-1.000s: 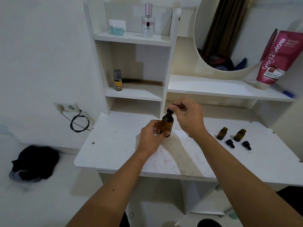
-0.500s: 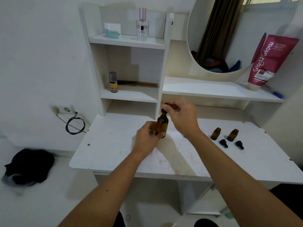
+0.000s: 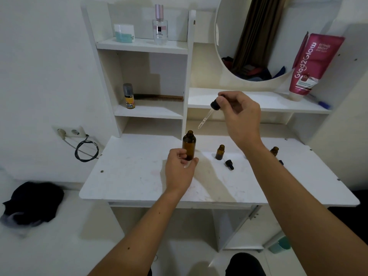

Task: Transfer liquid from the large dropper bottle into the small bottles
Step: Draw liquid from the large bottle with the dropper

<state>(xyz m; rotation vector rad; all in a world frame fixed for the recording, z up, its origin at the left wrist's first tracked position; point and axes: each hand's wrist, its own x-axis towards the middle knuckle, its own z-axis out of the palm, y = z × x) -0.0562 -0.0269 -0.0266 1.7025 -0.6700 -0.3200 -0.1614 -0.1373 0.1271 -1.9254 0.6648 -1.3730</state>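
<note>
My left hand (image 3: 180, 170) grips the large amber dropper bottle (image 3: 189, 145) upright on the white tabletop (image 3: 129, 176); its neck is uncapped. My right hand (image 3: 239, 114) holds the dropper (image 3: 210, 113) by its black cap, above and to the right of the bottle, glass pipette tilted down-left. One small amber bottle (image 3: 220, 152) stands uncapped to the right, its small black dropper cap (image 3: 229, 164) lying beside it. A second small bottle (image 3: 274, 150) and its cap (image 3: 281, 162) show partly behind my right forearm.
Shelves at the back hold a jar (image 3: 124, 33), a perfume bottle (image 3: 160, 24), a small spray can (image 3: 129, 96) and a comb (image 3: 159, 97). A pink tube (image 3: 312, 64) leans by the round mirror (image 3: 258, 36). A wall socket with cable (image 3: 79, 140) is at left.
My right hand has lifted the dropper out of the large bottle, up and to the right. The left hand still holds the bottle, now lower on the tabletop.
</note>
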